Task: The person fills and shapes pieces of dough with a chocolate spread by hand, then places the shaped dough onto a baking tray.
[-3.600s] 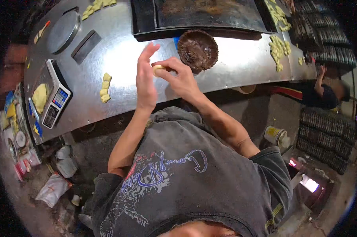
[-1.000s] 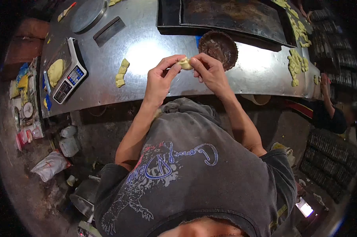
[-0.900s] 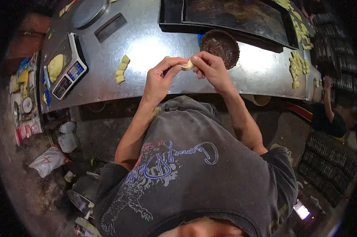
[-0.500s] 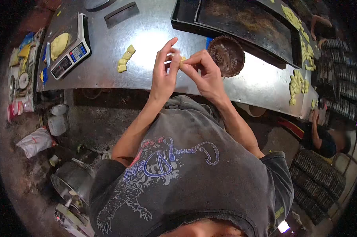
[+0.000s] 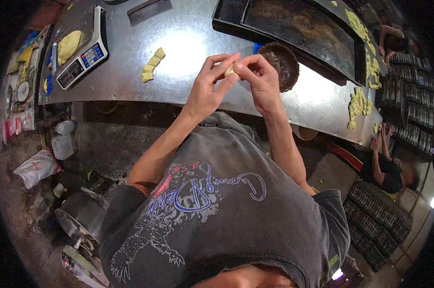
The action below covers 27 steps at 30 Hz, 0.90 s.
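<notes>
My left hand and my right hand meet above the metal table, their fingers pinching one small piece of yellow dough between them. To the left of my hands, a short row of dough pieces lies on the table. Just beyond my right hand is a round dark bowl with a rough rim, partly hidden by that hand.
A digital scale bearing a large dough lump stands at the left. Large dark trays lie at the back right. More dough pieces line the right side, near other people's arms. A flat scraper lies at the back.
My hands have drawn closer around the dough, and my left hand's fingers now reach over it. The view has shifted slightly. The co-worker at the lower right has both arms extended toward the table edge.
</notes>
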Tool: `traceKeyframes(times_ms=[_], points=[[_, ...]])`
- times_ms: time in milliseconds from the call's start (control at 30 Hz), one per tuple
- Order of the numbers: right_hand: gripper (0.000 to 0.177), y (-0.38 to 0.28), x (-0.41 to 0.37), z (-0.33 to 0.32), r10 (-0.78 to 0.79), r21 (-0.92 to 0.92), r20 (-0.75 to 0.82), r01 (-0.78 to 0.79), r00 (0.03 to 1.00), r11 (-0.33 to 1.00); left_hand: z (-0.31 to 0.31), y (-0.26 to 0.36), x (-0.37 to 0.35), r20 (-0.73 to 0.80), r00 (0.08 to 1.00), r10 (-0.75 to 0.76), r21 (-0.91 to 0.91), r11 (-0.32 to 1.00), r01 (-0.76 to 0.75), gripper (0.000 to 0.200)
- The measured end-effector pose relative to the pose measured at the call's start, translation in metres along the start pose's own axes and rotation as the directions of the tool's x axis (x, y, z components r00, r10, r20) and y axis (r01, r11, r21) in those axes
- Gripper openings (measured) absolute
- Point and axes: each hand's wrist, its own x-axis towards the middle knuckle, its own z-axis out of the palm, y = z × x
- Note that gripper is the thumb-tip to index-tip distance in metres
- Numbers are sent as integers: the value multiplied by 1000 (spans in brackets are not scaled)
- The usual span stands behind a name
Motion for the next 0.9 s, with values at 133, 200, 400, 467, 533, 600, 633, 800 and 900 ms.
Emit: traceKeyframes(times_ms=[133,200,400,467,533,600,633,800,900], points=[[19,-6,-8,24,-194,-278,-80,165,978,946,-2,-3,9,-39,989,-143,-190,973,133,35],[18,-7,-13,34,-460,-564,42,401,887,722,-11,-8,12,-37,976,-214,-188,961,204,41],[17,-3,0,30,-471,-776,125,382,873,502,-15,-2,9,4,974,-227,-87,970,226,69],[19,3,13,27,-361,-645,78,323,929,692,-19,-4,11,41,975,-219,-75,972,222,73],[26,9,21,24,13,-367,17,-6,1000,930,-24,-7,12,45,949,-313,-43,948,315,78],[27,14,25,28,56,-346,46,-37,997,938,-31,-13,12,76,916,-393,-91,912,399,83],[27,18,26,30,2,-401,64,24,998,916,-35,-18,12,104,900,-423,-155,887,435,86],[28,31,14,42,-245,-637,321,401,915,659,-61,-34,2,260,778,-572,-338,701,628,93],[29,70,29,21,-119,-534,235,230,965,814,-80,-31,-14,126,749,-650,-252,709,658,85]])
